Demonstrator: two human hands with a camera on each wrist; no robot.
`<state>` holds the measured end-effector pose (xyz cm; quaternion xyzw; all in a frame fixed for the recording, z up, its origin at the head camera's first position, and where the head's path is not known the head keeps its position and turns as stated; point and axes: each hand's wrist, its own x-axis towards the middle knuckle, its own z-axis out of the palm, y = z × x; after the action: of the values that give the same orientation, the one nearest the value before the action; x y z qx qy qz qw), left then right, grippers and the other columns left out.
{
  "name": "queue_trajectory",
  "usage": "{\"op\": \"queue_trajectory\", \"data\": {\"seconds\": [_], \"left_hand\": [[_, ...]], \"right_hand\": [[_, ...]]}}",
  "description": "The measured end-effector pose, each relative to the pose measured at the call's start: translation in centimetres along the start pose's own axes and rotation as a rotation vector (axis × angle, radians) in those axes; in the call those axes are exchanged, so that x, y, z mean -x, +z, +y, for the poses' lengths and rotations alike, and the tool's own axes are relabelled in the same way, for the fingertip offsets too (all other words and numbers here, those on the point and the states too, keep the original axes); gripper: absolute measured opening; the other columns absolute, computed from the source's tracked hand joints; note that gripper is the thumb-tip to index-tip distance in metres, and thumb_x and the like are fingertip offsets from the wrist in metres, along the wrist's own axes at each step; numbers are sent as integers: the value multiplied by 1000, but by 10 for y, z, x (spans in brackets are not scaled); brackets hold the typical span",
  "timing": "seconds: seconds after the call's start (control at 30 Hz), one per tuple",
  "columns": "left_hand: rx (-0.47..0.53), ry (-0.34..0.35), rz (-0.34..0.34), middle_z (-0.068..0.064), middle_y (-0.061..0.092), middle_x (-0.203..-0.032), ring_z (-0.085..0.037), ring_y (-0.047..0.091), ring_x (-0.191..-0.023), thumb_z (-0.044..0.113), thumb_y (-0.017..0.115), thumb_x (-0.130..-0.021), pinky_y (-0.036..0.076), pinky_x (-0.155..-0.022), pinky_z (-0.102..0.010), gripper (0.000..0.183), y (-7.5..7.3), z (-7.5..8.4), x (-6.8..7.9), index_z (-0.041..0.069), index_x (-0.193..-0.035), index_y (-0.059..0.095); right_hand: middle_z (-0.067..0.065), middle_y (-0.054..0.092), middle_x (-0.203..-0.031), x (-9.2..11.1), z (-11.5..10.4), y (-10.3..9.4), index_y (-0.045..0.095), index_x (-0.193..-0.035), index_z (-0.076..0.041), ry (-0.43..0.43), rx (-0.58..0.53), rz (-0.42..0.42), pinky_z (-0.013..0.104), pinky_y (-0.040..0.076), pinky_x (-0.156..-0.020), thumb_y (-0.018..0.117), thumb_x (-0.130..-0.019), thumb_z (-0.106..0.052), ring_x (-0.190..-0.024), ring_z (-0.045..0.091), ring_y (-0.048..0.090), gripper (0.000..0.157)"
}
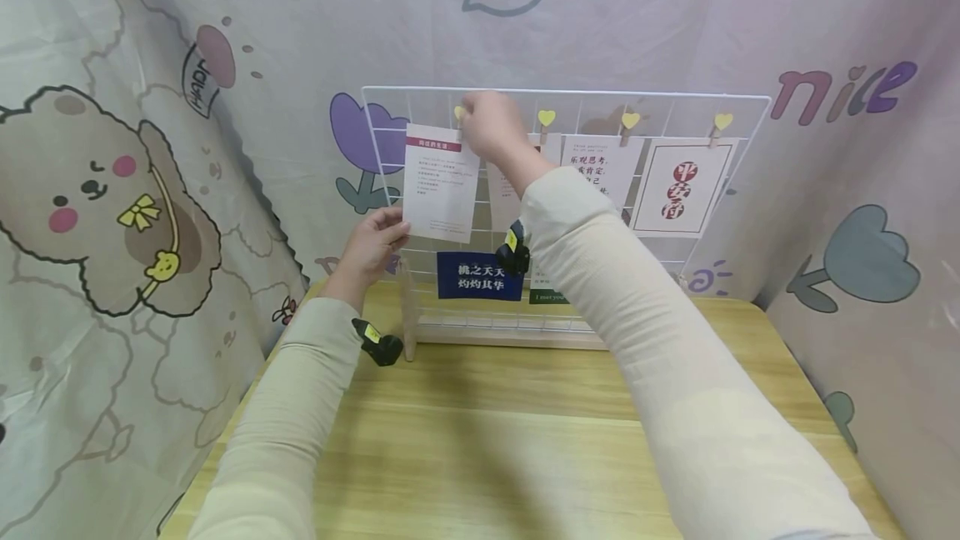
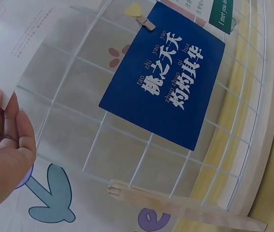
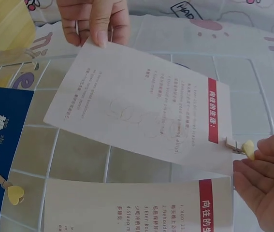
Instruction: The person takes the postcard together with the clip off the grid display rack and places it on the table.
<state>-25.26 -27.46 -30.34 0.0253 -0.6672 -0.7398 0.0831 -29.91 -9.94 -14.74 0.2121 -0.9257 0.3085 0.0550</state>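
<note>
A white postcard (image 1: 441, 198) with a red title bar hangs at the upper left of a white wire grid rack (image 1: 622, 93). My left hand (image 1: 367, 247) pinches its lower left corner between thumb and fingers. At the card's top edge, my right hand (image 1: 495, 125) holds a small wooden clip with a yellow heart (image 3: 247, 149); in the right wrist view the clip's jaws are at the red-bar end of the card. The card tilts across the grid there. Beside it hangs a similar red-barred card (image 3: 137, 205), partly hidden by my right arm in the head view.
Further right hang a card with red writing (image 1: 588, 158) and a card with red round characters (image 1: 681, 188), both under heart clips. A dark blue card (image 1: 468, 277) hangs lower. The rack's wooden base (image 1: 510, 335) stands on a wooden table (image 1: 450, 415) before a printed cloth (image 1: 645, 15).
</note>
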Motion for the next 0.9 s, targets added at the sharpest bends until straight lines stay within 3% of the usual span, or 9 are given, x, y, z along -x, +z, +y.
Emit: {"op": "queue_trajectory", "data": {"seconds": [0.07, 0.23, 0.57, 0.9], "left_hand": [[-7, 2, 2, -1, 47, -97, -13, 47, -88, 2, 46, -87, 33, -91, -33, 17, -1, 0, 0, 8, -103, 49], [-27, 6, 24, -1, 47, -96, -13, 47, -88, 3, 48, -87, 32, -93, -35, 18, -4, 2, 0, 6, -105, 50], [-11, 26, 47, 1, 48, -92, -11, 47, -85, 1, 48, -86, 36, -88, -29, 14, -9, 5, 1, 11, -95, 52], [8, 36, 63, 1, 50, -91, -10, 48, -84, 2, 48, -86, 36, -87, -29, 13, -10, 6, 0, 13, -91, 53]], "right_hand": [[3, 50, -118, 0, 0, 1, 48, -122, -13, -5, 6, 14, 26, 35, -90, 36, -93, -24, -107, 15, 44, 33], [2, 44, -127, -1, 2, 2, 46, -124, -13, 11, -68, 33, 24, 33, -93, 39, -92, -20, -115, 14, 38, 34], [4, 54, -108, -3, 7, 7, 56, -108, -8, -24, -198, 124, 22, 42, -78, 49, -88, -17, -98, 15, 48, 23], [0, 58, -102, -4, 16, 16, 59, -103, -10, -76, -282, 206, 19, 41, -77, 55, -85, -16, -95, 11, 50, 19]]}}
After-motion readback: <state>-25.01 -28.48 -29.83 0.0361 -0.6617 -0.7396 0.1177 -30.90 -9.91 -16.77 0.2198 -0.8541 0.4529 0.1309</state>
